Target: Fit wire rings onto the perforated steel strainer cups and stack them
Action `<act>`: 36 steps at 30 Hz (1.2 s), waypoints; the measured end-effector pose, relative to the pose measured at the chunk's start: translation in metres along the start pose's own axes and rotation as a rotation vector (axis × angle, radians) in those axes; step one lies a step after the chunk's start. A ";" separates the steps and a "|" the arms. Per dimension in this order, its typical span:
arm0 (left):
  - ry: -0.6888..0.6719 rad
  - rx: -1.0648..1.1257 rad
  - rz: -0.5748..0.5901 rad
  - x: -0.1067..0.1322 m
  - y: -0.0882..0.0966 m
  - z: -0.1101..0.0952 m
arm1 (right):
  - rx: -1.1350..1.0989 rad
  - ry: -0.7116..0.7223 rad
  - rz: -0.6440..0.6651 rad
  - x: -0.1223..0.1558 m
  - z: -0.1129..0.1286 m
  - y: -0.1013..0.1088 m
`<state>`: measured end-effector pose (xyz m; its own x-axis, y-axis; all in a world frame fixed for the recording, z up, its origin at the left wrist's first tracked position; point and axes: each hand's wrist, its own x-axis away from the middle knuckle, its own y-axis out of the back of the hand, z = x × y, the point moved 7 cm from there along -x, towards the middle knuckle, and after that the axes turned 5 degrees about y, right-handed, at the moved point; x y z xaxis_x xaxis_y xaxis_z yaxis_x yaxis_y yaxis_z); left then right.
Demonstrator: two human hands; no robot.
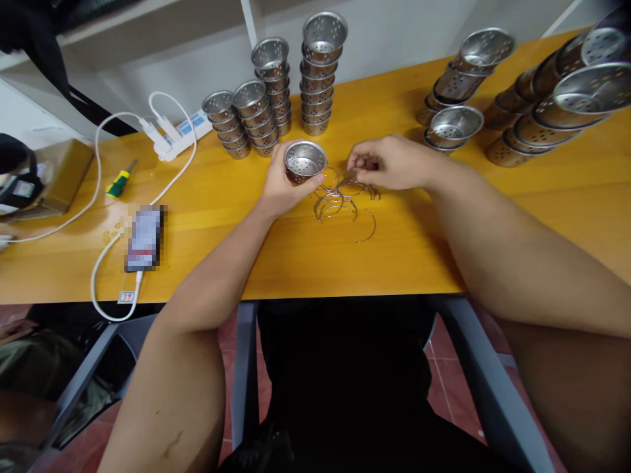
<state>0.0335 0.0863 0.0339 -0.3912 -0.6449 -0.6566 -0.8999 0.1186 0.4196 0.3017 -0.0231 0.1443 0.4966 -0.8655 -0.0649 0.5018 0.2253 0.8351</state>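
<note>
My left hand (280,188) is closed round a small perforated steel cup (304,159), held just above the yellow table (305,263). To its right, my right hand (389,163) pinches its fingers together over a loose pile of thin wire handles (340,199); it seems to grip one of the wires. The pile lies between the two hands, with one curved wire (369,230) lying apart nearer to me.
Stacks of the same cups (315,79) stand at the back centre, with more stacks lying on their sides at the back right (542,98). At the left lie a phone (145,238) on a white cable, a power strip (172,135), a green-yellow screwdriver (119,180) and a cardboard box (59,174).
</note>
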 end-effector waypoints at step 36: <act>0.091 0.085 0.125 0.005 -0.015 -0.045 | -0.224 -0.025 -0.409 -0.007 0.037 -0.022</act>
<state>0.0539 0.0472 0.0529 -0.4857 -0.6861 -0.5416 -0.8598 0.2633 0.4375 0.2609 -0.0385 0.1464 0.2104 -0.9133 -0.3487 0.7946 -0.0480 0.6053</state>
